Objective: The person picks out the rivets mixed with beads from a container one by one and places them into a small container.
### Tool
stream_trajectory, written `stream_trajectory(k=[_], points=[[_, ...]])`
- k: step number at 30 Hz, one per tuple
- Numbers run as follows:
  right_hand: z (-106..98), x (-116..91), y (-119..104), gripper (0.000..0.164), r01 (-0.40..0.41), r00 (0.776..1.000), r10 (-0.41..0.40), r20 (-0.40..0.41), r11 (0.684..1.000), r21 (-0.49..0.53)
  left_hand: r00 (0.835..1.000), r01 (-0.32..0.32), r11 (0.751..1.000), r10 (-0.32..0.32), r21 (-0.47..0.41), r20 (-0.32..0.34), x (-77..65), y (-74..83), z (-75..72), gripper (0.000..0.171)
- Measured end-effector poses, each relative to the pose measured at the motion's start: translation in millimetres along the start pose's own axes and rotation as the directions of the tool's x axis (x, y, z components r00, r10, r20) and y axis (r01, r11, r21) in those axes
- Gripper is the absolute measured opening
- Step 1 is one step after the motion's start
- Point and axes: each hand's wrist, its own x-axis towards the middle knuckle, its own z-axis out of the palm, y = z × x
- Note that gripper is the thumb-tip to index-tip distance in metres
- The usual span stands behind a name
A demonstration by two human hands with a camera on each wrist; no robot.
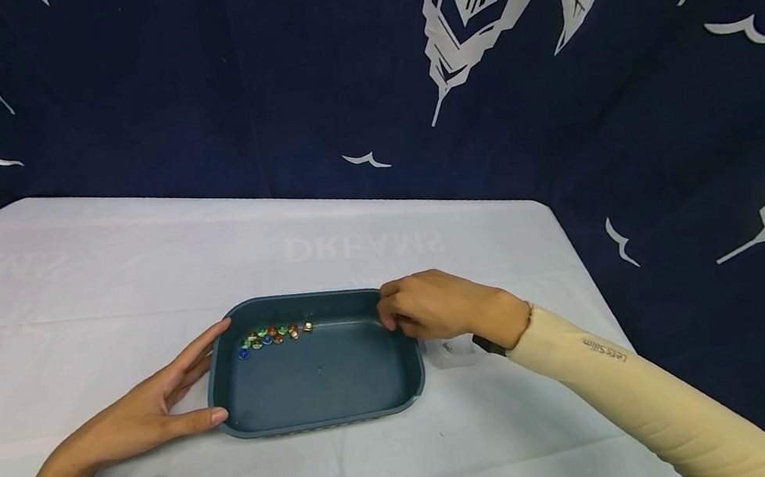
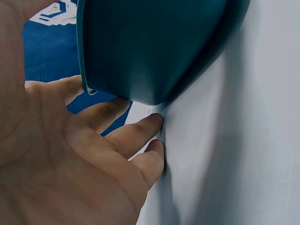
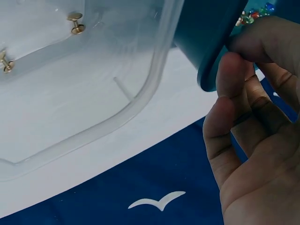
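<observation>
At the left of the head view, the left hand lies with fingers spread, thumb and index against the near end of the tray. I'd judge this as steadying; the next move calls for keeping the tray level. The marbles gather in its upper left, nearer that hand. At centre right, the right hand curls at the far corner; whether it pinches anything, I can't tell. A clear box sits below it.
</observation>
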Motion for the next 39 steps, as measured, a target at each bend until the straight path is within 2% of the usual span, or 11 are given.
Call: stream_trajectory(k=[7,22,39], points=[[-1.0,-11.7,7.4,0.020,-0.023,0.999,0.025,-0.045,0.999,0.036,1.000,-0.003,1.000,0.003,-0.003,0.002,0.0,0.1,0.6,0.096],[-9.4,-37.1,15.9,0.018,-0.092,0.992,0.096,-0.077,0.995,0.049,1.000,-0.003,1.000,0.003,0.013,0.001,-0.3,0.7,0.3,0.096],[1.8,-58.7,26.9,0.015,-0.142,0.986,0.146,-0.084,0.988,0.054,1.000,-0.006,1.000,0.006,0.001,0.008,0.5,2.1,-0.2,0.096]])
